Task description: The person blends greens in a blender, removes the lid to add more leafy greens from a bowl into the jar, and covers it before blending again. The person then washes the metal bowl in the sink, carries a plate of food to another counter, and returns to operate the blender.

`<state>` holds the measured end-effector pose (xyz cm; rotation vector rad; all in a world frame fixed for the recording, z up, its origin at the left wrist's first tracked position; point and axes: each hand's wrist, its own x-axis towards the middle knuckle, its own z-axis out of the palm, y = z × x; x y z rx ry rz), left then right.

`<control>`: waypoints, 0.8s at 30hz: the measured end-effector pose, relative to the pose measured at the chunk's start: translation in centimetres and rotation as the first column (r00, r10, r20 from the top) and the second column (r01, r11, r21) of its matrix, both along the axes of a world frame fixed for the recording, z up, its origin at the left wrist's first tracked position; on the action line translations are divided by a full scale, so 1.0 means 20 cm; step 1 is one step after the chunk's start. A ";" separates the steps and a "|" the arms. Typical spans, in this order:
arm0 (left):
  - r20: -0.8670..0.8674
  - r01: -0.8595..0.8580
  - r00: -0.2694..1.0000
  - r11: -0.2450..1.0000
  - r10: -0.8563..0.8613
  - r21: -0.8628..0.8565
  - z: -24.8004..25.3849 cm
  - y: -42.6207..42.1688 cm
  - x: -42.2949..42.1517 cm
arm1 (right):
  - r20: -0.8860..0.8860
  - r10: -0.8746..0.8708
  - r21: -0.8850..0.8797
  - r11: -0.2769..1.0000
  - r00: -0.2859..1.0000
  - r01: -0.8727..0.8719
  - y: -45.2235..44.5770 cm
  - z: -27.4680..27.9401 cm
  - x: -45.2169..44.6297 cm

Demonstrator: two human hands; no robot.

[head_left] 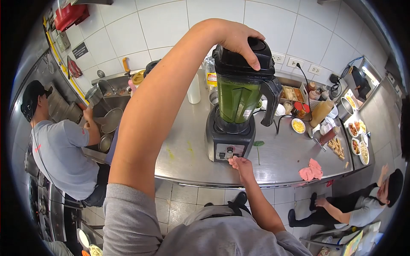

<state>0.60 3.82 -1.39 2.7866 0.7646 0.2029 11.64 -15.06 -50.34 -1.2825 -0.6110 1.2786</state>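
A black blender base [230, 143] stands on the steel counter [183, 128], its jug [237, 100] filled with green liquid and its black handle pointing right. My left hand [243, 40] rests on top of the black lid [252, 62], fingers spread over it and holding nothing else. Down at the front control panel, my right hand [240, 166] has its fingertips drawn together by the switches beside the knob [229, 150]. Whether those fingers hold anything is too small to tell. A green leaf [258, 144] lies just right of the base.
A co-worker [64, 145] stands at the sink on the left; another person [363, 205] is at the lower right. Right on the counter are a yellow-filled bowl [298, 125], sauce bottles, a pink cloth [311, 170] and food dishes. A black cord runs to the wall outlet.
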 end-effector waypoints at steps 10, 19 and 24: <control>0.005 0.012 1.000 1.000 -0.012 0.002 0.00 0.01 0.00 | 0.004 0.004 0.006 1.000 1.000 -0.004 0.00 0.01 0.00; -0.008 -0.011 1.000 1.000 0.011 0.026 0.00 0.01 0.00 | -0.015 -0.002 0.009 1.000 1.000 0.002 0.00 0.02 0.00; -0.013 0.001 1.000 1.000 -0.001 0.006 0.00 0.01 0.01 | -0.005 -0.006 0.023 1.000 1.000 0.006 0.00 0.00 0.00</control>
